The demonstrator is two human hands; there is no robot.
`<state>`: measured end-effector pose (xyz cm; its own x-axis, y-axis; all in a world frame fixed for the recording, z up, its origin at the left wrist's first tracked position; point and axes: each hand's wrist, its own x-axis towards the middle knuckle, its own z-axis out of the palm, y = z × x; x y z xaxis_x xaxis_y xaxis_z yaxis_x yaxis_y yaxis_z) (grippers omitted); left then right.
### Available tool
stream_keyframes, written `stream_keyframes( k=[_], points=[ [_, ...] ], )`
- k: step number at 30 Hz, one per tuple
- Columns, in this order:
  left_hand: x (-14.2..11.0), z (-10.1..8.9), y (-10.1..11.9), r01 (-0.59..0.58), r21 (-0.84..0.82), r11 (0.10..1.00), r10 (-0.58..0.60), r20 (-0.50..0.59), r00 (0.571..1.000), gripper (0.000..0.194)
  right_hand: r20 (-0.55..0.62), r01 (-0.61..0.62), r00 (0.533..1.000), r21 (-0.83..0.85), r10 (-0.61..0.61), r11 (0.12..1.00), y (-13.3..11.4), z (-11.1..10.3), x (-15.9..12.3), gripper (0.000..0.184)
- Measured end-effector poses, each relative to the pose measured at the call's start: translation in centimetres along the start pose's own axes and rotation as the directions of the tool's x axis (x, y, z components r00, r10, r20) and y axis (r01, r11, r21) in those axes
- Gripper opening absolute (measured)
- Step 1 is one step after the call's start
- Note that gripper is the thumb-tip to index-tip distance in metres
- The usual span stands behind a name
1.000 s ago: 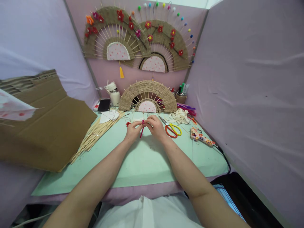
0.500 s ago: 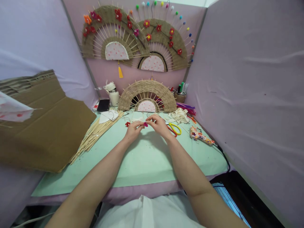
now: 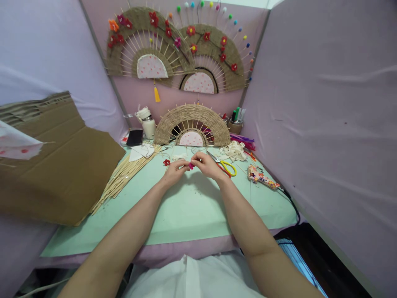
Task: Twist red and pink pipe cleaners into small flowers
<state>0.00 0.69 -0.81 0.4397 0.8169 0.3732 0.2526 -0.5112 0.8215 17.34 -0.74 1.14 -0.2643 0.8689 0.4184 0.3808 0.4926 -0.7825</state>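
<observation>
Over the middle of the green tabletop, my left hand [image 3: 176,171] and my right hand [image 3: 206,164] meet at their fingertips. Pinched between them is a small magenta flower [image 3: 191,166], partly covered by the fingers. It looks like fuzzy pipe cleaner. A finished red flower [image 3: 166,162] lies just left of my left hand. Beside my right hand rest scissors [image 3: 228,168] with yellow and red handles. Behind both hands stands a half-round fan [image 3: 192,111] wrapped in twine, with thin sticks and a dotted white centre.
A bundle of thin sticks [image 3: 124,174] and a large cardboard sheet [image 3: 62,165] occupy the left. To the right lie a patterned glue gun [image 3: 262,177] with a cord and crumpled cream cloth [image 3: 234,150]. A white bottle [image 3: 148,125], phone [image 3: 135,138] and pen cup [image 3: 235,126] stand at the back.
My right hand has dipped slightly and its fingers have shifted on the magenta flower, which sits a little lower and further right. More of the scissors' blades shows.
</observation>
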Motion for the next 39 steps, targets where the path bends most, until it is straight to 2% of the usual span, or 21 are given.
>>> stream_keyframes(
  k=[4, 8, 12, 14, 20, 25, 27, 29, 31, 33, 36, 39],
  points=[
    [0.1, 0.3, -0.1, 0.083, -0.096, 0.992, -0.091, -0.075, 0.993, 0.019, -0.085, 0.000, 0.996, 0.042, 0.003, 0.999, 0.3, 0.3, 0.1, 0.020],
    [0.3, 0.5, -0.3, 0.139, -0.235, 0.962, -0.188, -0.198, 0.962, 0.024, -0.192, -0.100, 0.974, 0.122, 0.123, 0.987, 0.3, 0.5, 0.2, 0.032],
    [0.3, 0.5, -0.5, 0.138, -0.269, 0.953, -0.199, -0.214, 0.956, 0.025, -0.194, -0.150, 0.967, 0.089, 0.164, 0.985, 0.1, 0.9, 0.2, 0.028],
    [0.3, 0.5, -0.7, 0.125, -0.240, 0.963, -0.176, -0.204, 0.963, 0.024, -0.187, -0.158, 0.967, 0.088, 0.172, 0.983, 0.0, 1.2, 0.1, 0.025],
    [0.1, 0.4, -1.0, 0.070, -0.002, 0.998, -0.070, -0.149, 0.986, 0.018, -0.192, -0.243, 0.950, 0.049, 0.247, 0.969, -0.3, 1.5, -0.1, 0.020],
    [0.2, 0.5, -1.0, 0.050, 0.033, 0.998, -0.046, -0.109, 0.993, 0.017, -0.163, -0.284, 0.947, -0.013, 0.278, 0.959, 0.2, 1.7, -0.1, 0.018],
    [0.3, 0.4, -1.0, 0.081, -0.042, 0.996, -0.086, -0.127, 0.988, 0.016, -0.154, -0.288, 0.945, 0.029, 0.289, 0.957, 0.5, 1.7, 0.0, 0.021],
    [0.4, 0.3, -1.0, 0.134, -0.214, 0.968, -0.172, -0.172, 0.970, 0.018, -0.156, -0.270, 0.944, 0.147, 0.292, 0.952, 0.7, 1.5, 0.1, 0.027],
    [0.5, 0.0, -1.0, 0.155, -0.435, 0.887, -0.268, -0.210, 0.940, 0.024, -0.184, -0.226, 0.941, 0.285, 0.284, 0.932, 0.8, 1.3, 0.3, 0.036],
    [0.6, -0.3, -1.1, 0.147, -0.601, 0.786, -0.335, -0.214, 0.917, 0.030, -0.224, -0.199, 0.932, 0.339, 0.284, 0.920, 0.9, 1.2, 0.4, 0.040],
    [0.6, -0.6, -1.3, 0.119, -0.721, 0.682, -0.374, -0.204, 0.905, 0.033, -0.241, -0.184, 0.941, 0.227, 0.238, 0.956, 0.7, 1.4, 0.3, 0.033],
    [0.5, -0.7, -1.4, 0.084, -0.749, 0.657, -0.353, -0.208, 0.912, 0.031, -0.266, -0.113, 0.956, 0.059, 0.125, 0.992, 0.2, 2.0, 0.1, 0.027]
  ],
)
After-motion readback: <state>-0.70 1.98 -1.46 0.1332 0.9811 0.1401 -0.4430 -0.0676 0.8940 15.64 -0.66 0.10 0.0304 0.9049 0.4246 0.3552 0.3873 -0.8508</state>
